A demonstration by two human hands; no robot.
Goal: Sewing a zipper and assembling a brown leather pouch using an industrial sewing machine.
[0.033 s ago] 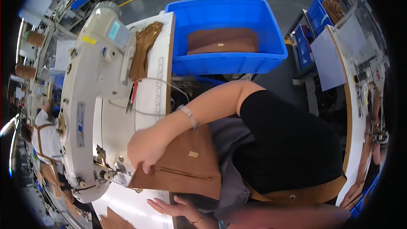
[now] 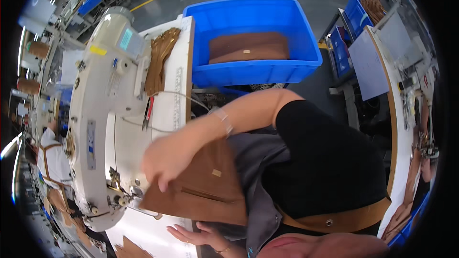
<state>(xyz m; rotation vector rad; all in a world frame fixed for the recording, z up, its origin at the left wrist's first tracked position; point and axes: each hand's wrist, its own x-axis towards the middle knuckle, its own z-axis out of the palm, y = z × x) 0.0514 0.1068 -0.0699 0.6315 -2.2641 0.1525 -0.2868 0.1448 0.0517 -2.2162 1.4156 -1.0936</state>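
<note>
I had the brown fabric panel (image 2: 224, 209) low and a little left of centre in the head view, at about seven o'clock. Part of it lay on the white surface (image 2: 143, 222), and the rest reached past the surface's edge toward the grey cloth (image 2: 260, 148) at three o'clock from it. I could see a pale tag (image 2: 216, 173) and a long dark slit on its upper face.

The right hand (image 2: 167, 162) was at the panel's ten o'clock, curled over that edge with its thumb pointing down onto the fabric. It was blurred and its fingertips were hidden, so I could not tell whether it pinched the panel or only pressed on it. A band (image 2: 224, 120) circled that wrist.

The left hand (image 2: 198, 235) was at the panel's six o'clock, just beside the lower edge, its fingers stretched out and spread with nothing held between them. I could not tell whether its thumb touched the fabric.

At the panel's nine o'clock stood the pale sewing machine (image 2: 93, 100), its needle end near the panel's corner. Toward eleven o'clock lay red-handled scissors (image 2: 150, 107), and beyond them a bundle of brown strips (image 2: 159, 62). Between twelve and one o'clock, well apart, sat a blue bin (image 2: 258, 72) with a folded brown piece (image 2: 267, 47) inside. More brown material (image 2: 129, 248) lay at eight o'clock.
</note>
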